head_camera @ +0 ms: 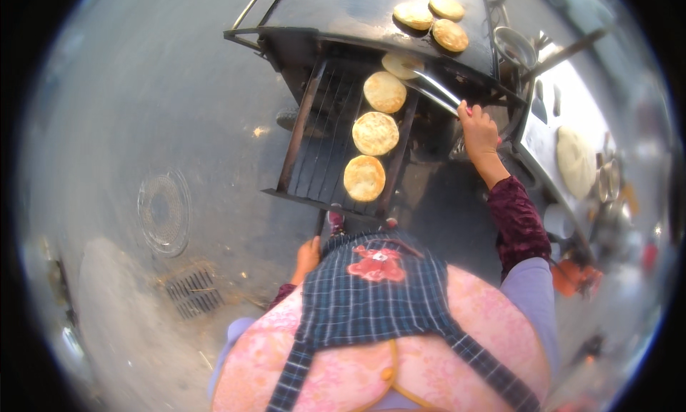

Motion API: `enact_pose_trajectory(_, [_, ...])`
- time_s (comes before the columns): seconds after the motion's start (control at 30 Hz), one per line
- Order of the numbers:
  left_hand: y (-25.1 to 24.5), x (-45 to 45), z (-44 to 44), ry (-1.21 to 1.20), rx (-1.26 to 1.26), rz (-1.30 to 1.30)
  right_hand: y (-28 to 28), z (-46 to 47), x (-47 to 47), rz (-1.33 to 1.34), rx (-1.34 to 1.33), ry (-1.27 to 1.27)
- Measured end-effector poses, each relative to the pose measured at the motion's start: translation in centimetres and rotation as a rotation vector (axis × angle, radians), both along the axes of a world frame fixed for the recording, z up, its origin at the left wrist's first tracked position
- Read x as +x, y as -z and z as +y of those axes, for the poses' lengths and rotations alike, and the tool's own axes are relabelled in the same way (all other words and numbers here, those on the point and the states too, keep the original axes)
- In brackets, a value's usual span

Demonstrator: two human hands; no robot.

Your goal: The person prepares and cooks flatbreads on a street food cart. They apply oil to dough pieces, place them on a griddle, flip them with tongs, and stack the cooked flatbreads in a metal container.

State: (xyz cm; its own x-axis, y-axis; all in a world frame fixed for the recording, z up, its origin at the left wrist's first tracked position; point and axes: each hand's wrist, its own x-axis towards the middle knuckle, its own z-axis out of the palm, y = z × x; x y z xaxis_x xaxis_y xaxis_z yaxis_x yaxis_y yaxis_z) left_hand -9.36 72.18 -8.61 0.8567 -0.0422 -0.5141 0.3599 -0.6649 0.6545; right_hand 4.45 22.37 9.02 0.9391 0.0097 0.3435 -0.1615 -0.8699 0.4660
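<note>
My right hand (pixel 478 128) grips red-handled metal tongs (pixel 437 90). Their tips reach a round flatbread (pixel 395 64) at the inner end of a pulled-out wire rack (pixel 316 144), by the griddle's front edge. Three more browned flatbreads lie in a row along the rack's right side: one far (pixel 385 92), one in the middle (pixel 375 133) and one near (pixel 364 178). My left hand (pixel 307 257), partly hidden by the checked apron (pixel 375 310), is closed around a dark handle (pixel 321 223) at the rack's front.
Several flatbreads (pixel 450 35) sit on the flat metal griddle (pixel 332 7) above the rack. At right, a white worktop (pixel 541 133) bears a mound of dough (pixel 576 160) and utensils. A metal bowl (pixel 514 46) is beside the griddle. A drain grate (pixel 194 294) and manhole cover (pixel 163 212) mark the ground.
</note>
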Motion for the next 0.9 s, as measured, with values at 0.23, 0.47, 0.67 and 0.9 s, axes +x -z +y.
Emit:
enact_pose_trajectory(0.23, [-2.1, 0.5, -0.5, 0.003, 0.004, -0.037, -5.7, 3.8, -6.6, 0.124, 0.399, -0.034])
enact_pose_trajectory(0.47, [-4.9, 4.1, -1.9, 0.090, -0.028, -0.010, -5.7, 6.9, -7.1, 0.206, 0.897, 0.042])
enact_pose_trajectory(0.67, [-6.3, 9.4, -7.2, 0.049, -0.281, 0.042, -7.7, 4.1, -11.3, 0.174, 1.820, 0.261])
enact_pose_trajectory(0.9, [-9.9, 17.7, -14.1, -0.005, -0.566, 0.040, -9.6, 7.0, -13.9, 0.101, 2.231, 0.361])
